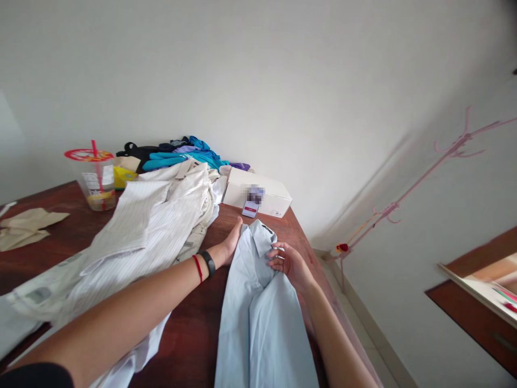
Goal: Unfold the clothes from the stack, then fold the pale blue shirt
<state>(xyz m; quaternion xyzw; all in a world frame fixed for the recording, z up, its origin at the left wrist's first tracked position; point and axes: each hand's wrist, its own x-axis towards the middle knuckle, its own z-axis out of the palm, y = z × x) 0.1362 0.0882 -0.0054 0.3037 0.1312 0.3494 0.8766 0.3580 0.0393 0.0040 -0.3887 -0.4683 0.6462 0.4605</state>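
At lower centre, left hand (231, 241) flat, fingers together, touching light blue shirt (258, 318) collar; right hand (290, 264) fingers curled, gripping shirt by table (189, 334) edge; bare wood left.

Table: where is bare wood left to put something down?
Bare wood lies between the tan cloth and the striped shirt, and between that shirt and the light blue shirt, under the left forearm. The back edge is crowded: cup, clothes pile, white box.

light blue shirt (262, 318) | folded lengthwise — collar far end | flat on wooden table (194, 334)
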